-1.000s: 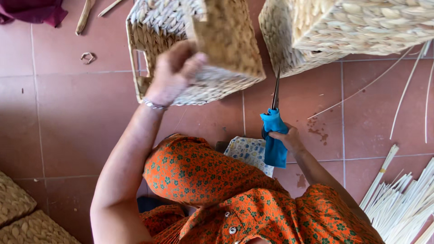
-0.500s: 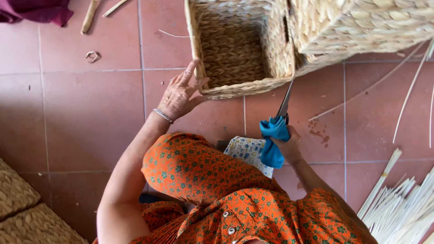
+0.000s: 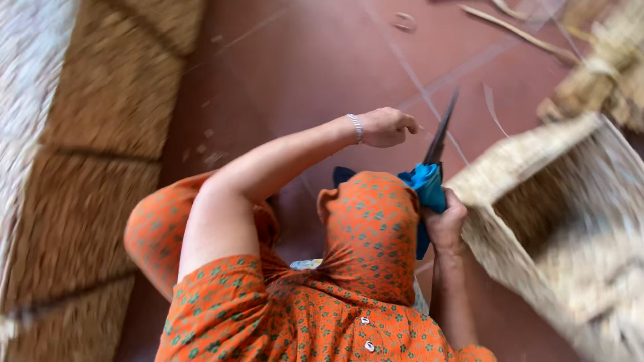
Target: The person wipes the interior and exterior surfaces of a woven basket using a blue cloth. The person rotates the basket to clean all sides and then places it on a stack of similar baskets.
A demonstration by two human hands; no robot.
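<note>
Head view, heavy motion blur at the edges. Right hand (image 3: 444, 224) is wrapping its fingers fully closed around the blue cloth-wrapped handle (image 3: 425, 190) of the scissors (image 3: 439, 137). Dark blades are sticking up and away from the fist, tips pointing toward the far floor; can't tell whether the blades are parted. Cloth is also trailing down below the fist, along the raised knee.

Left hand (image 3: 384, 126) is hanging in the air, fingers curled loosely inward, holding nothing that shows. It is sitting just left of the blades, level with their upper half, not touching them. A silver bracelet (image 3: 355, 127) is riding on that wrist.

Woven basket (image 3: 537, 221) is lying tipped just to the right of the right fist, its near rim running right beside the knuckles, close enough that contact can't be ruled out. Its opening is facing up and left; interior is blurred.

Both arms are reaching out over knees in an orange patterned garment (image 3: 365, 228). Flat woven mats (image 3: 100, 134) are lying well to the left of both hands on the red tiled floor (image 3: 288, 60). Loose straw strips (image 3: 503, 20) are lying far beyond the blade tips.
</note>
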